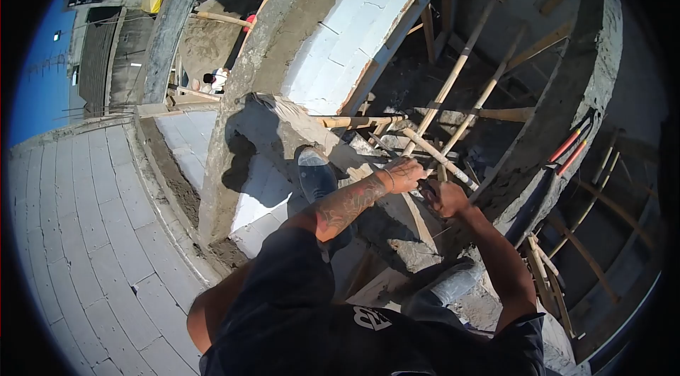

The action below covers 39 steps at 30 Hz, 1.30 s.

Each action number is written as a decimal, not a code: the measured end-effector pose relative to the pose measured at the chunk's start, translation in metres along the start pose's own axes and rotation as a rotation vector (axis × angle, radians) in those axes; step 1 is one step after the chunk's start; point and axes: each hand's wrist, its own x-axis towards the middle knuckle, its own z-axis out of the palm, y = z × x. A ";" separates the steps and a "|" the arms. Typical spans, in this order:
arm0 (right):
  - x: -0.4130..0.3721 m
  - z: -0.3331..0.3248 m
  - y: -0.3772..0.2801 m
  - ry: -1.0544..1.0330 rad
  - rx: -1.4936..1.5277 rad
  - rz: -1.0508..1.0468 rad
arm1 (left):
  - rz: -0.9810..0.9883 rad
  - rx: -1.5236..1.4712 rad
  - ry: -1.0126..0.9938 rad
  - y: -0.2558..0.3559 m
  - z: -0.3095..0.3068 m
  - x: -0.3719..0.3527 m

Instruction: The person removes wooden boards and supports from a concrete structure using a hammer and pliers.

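My left hand (405, 174), with a thin band at its wrist, is closed just above the opening between the walls. Close beside it, my right hand (446, 197) is closed too, its fingers curled in towards the left. Something small and dark shows between the two hands, but I cannot make out what it is. Just past my hands, a short wooden pole (440, 158) lies at a slant. Beneath them is a wooden board (419, 220). My boot (314, 167) stands on the ledge to the left.
Long wooden poles (460, 57) reach across the deep opening. Red-handled cutters (569, 146) hang on the concrete beam (538, 121) to the right. Pale blocks (92, 234) form a surface at left. Another person (218, 80) is below, at upper left. A broken concrete chunk (414, 255) lies near my legs.
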 end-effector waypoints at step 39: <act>-0.076 -0.134 -0.078 -0.037 -0.254 0.215 | -0.586 0.231 0.169 0.002 -0.235 -0.233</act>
